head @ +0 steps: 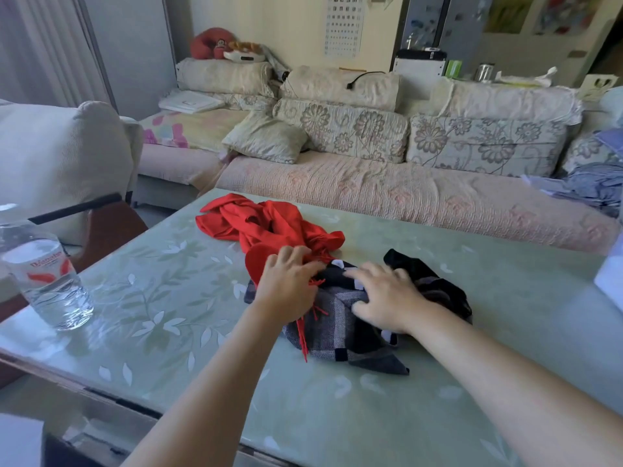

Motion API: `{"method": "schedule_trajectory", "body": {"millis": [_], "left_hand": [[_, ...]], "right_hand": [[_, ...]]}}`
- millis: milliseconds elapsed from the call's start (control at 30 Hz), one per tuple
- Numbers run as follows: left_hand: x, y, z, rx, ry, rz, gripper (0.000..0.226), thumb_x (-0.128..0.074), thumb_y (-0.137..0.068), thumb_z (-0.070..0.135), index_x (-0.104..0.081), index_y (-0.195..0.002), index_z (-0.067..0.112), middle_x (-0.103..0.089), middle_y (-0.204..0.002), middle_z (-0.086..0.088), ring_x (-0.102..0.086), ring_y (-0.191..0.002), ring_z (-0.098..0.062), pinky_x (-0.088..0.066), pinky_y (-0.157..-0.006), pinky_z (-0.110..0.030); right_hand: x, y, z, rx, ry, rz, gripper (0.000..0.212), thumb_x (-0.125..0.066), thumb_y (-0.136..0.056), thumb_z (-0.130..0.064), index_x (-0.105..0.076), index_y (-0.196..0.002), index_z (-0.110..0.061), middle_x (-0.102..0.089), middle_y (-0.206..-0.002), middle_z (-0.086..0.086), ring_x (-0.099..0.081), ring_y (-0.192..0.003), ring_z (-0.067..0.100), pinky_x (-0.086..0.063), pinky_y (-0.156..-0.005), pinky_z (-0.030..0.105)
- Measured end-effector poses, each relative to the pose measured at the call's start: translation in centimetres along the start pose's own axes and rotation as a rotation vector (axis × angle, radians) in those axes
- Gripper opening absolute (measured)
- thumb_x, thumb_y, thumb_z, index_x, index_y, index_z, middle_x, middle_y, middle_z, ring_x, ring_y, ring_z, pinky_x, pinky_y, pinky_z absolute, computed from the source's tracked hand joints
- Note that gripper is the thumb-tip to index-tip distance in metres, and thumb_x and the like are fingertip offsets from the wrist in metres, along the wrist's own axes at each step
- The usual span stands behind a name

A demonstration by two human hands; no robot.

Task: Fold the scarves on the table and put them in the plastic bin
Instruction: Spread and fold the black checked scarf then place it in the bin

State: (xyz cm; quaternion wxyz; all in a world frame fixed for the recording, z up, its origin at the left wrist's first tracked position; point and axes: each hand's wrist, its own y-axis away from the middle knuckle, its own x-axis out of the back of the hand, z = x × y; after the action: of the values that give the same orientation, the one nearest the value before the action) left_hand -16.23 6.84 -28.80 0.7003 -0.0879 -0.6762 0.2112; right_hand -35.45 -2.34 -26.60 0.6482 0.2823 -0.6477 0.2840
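**Q:** Where do the scarves lie?
**A:** Both lie in one crumpled heap at the middle of the counter [472, 348]. The red scarf [269, 224] sprawls on the far side. The checked scarf [337, 328], grey and black, is bunched on the near side. They overlap where the hands meet, and the red fringe [305, 335] trails across the checked cloth. Neither scarf shows a fold.

**Q:** How do the hands stand?
**A:** The left hand [286, 284] sits on the fringed end of the red scarf. Its grip is curled into the cloth with the fingertips buried, apparently gathering that end. The right hand [384, 298] lies on the checked scarf, its grip spread and the straight fingers pressing the cloth down.

**Q:** Which step is this?
**A:** Judged from the heap, the first one: parting the scarves before any folding. One hand pins, the other takes.

**Q:** What does the next move call for?
**A:** Probably drawing the red scarf clear while the checked one is held down, minding the fringe, which may snag. The red scarf then needs bare counter to be laid flat.

**Q:** And the bin?
**A:** None shows for certain. A pale shape [612, 281] at the right edge is cut off and cannot be identified. A water bottle [47, 281] stands near the left edge, well apart from the heap. A sofa [404, 197] runs behind the counter.
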Motion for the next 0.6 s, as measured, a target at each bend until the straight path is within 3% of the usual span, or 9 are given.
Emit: {"method": "schedule_trajectory", "body": {"millis": [67,133,167,233,267,333,433,500,600], "left_hand": [[-0.8,0.4,0.5,0.031,0.000,-0.303,0.055,-0.055,-0.085,0.055,-0.047,-0.138,0.045,-0.038,-0.148,0.005,-0.033,-0.135,-0.025,-0.030,-0.106,-0.044],[-2.1,1.1,-0.8,0.118,0.038,-0.470,0.057,-0.059,-0.086,0.051,-0.047,-0.140,0.040,-0.038,-0.149,0.004,-0.034,-0.136,-0.025,-0.033,-0.108,-0.043],[-2.6,1.5,-1.8,0.130,0.084,-0.451,0.052,-0.063,-0.084,0.038,-0.054,-0.136,0.034,-0.045,-0.145,0.002,-0.040,-0.133,-0.025,-0.037,-0.107,-0.040],[-3.0,1.8,-3.5,0.158,0.175,-0.327,0.045,-0.062,-0.075,0.009,-0.071,-0.117,0.020,-0.062,-0.125,-0.004,-0.055,-0.119,-0.026,-0.045,-0.097,-0.034],[-2.9,1.8,-4.1,0.192,0.194,-0.261,0.044,-0.058,-0.071,0.002,-0.075,-0.109,0.016,-0.065,-0.116,-0.005,-0.059,-0.113,-0.027,-0.048,-0.092,-0.035],[-2.3,1.8,-4.6,0.226,0.177,-0.179,0.044,-0.055,-0.072,-0.001,-0.075,-0.107,0.016,-0.065,-0.115,-0.003,-0.059,-0.111,-0.026,-0.051,-0.088,-0.039],[-2.2,1.9,-4.5,0.201,0.169,-0.196,0.040,-0.057,-0.078,0.008,-0.071,-0.114,0.019,-0.061,-0.119,-0.001,-0.056,-0.114,-0.025,-0.051,-0.089,-0.042],[-2.4,1.9,-4.0,0.209,0.222,-0.191,0.035,-0.058,-0.085,0.019,-0.069,-0.118,0.020,-0.060,-0.122,-0.003,-0.055,-0.116,-0.025,-0.050,-0.091,-0.041],[-2.4,1.6,-2.8,0.210,0.281,-0.139,0.039,-0.059,-0.091,0.039,-0.064,-0.127,0.026,-0.055,-0.130,-0.002,-0.052,-0.119,-0.026,-0.049,-0.094,-0.041]], "right_hand": [[-1.2,-0.1,-1.8,0.015,-0.032,-0.108,0.098,-0.048,-0.075,-0.077,-0.007,-0.155,-0.039,-0.017,-0.162,0.004,-0.022,-0.148,0.024,-0.024,-0.112,0.056],[-2.6,-0.1,-2.1,-0.015,0.070,-0.161,0.101,-0.051,-0.079,-0.075,0.002,-0.156,-0.038,-0.024,-0.157,0.012,-0.028,-0.144,0.030,-0.032,-0.108,0.054],[-2.9,-0.1,-1.9,-0.024,0.083,-0.157,0.087,-0.054,-0.088,-0.060,-0.006,-0.157,-0.038,-0.035,-0.148,0.013,-0.036,-0.137,0.033,-0.039,-0.104,0.050],[-3.0,0.0,-1.3,0.001,-0.015,-0.130,0.051,-0.050,-0.093,-0.025,-0.042,-0.142,-0.036,-0.050,-0.124,0.007,-0.050,-0.121,0.033,-0.047,-0.091,0.043],[-2.9,0.2,-0.9,0.012,-0.046,-0.124,0.039,-0.048,-0.091,-0.017,-0.055,-0.127,-0.031,-0.052,-0.116,0.005,-0.055,-0.113,0.032,-0.048,-0.085,0.040],[-2.0,0.8,0.0,0.000,0.062,-0.116,0.023,-0.049,-0.089,-0.018,-0.061,-0.107,-0.024,-0.055,-0.113,0.000,-0.059,-0.107,0.030,-0.043,-0.074,0.033],[-0.3,1.8,1.4,-0.114,0.308,-0.205,0.036,-0.050,-0.086,-0.024,-0.059,-0.121,-0.023,-0.060,-0.122,-0.005,-0.063,-0.108,0.026,-0.042,-0.075,0.031],[1.1,2.1,1.7,-0.234,0.405,-0.359,0.046,-0.049,-0.084,-0.033,-0.057,-0.129,-0.024,-0.061,-0.128,-0.001,-0.059,-0.116,0.025,-0.044,-0.089,0.035],[2.5,2.1,1.1,-0.283,0.342,-0.478,0.058,-0.043,-0.078,-0.041,-0.056,-0.132,-0.024,-0.055,-0.139,0.005,-0.047,-0.131,0.030,-0.032,-0.107,0.043]]}}
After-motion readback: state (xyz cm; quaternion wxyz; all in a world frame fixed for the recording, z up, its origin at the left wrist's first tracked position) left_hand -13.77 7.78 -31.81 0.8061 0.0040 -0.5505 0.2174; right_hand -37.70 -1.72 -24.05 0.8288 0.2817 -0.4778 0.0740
